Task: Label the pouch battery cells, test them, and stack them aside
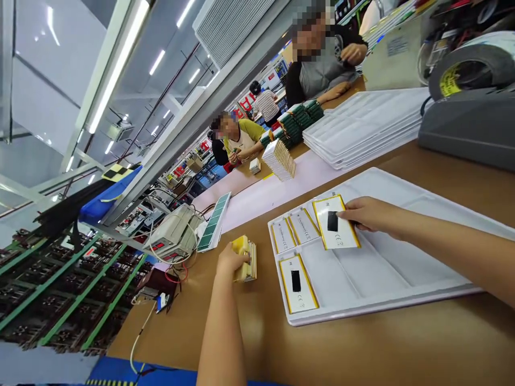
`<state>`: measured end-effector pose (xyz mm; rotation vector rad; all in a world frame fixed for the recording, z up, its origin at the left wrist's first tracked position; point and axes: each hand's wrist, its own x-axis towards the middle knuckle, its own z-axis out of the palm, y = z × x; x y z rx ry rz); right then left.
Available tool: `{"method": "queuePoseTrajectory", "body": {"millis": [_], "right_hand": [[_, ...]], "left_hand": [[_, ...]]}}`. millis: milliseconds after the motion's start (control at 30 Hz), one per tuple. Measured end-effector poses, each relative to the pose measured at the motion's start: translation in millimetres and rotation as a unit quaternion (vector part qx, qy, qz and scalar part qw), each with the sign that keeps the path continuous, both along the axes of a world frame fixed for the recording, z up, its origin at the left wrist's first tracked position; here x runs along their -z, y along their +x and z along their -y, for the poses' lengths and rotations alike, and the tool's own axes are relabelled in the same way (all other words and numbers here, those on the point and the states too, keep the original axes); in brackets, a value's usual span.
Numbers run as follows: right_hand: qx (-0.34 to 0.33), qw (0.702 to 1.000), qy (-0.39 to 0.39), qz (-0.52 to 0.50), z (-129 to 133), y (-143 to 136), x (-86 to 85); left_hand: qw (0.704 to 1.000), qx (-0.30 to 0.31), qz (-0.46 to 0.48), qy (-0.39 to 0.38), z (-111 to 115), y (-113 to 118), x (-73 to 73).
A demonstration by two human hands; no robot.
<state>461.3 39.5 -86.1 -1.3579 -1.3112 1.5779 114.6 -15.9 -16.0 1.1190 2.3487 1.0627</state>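
My right hand [365,213] pinches a flat white battery pack [328,236] with yellow edges and a black patch, holding it over the white plastic tray [386,257]. In the tray's left end lie two packs side by side, one of them a plain printed battery [283,236], and a black-patched battery [300,300] sits in the near left corner. Left of the tray, my left hand [230,261] is closed on a small stack of batteries [252,262] with yellow sides, resting on the brown table. My left fingertips are partly hidden.
Behind the tray stand a pile of white trays [362,128], a leaning battery stack [279,160] and green-edged packs [300,120]. A grey tape machine [466,123] is at right. Meters [177,233] with cables stand left. Co-workers [245,136] sit across the table.
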Motion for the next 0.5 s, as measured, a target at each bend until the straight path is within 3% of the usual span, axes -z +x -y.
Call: {"method": "queuePoseTrajectory", "body": {"millis": [233,367,500], "right_hand": [[-0.018,1.0,-0.016,-0.006,-5.8,2.7,0.1],[-0.014,0.999,-0.033,-0.001,-7.5,2.1,3.1],[-0.019,0.999,-0.024,0.02,-7.4,0.3,3.0]], "left_hand": [[0.994,0.014,-0.071,-0.079,-5.4,3.7,-1.8],[0.981,0.012,-0.135,-0.137,-7.1,10.9,-11.8],[0.972,-0.003,-0.186,-0.142,-4.0,17.3,-26.5]]}}
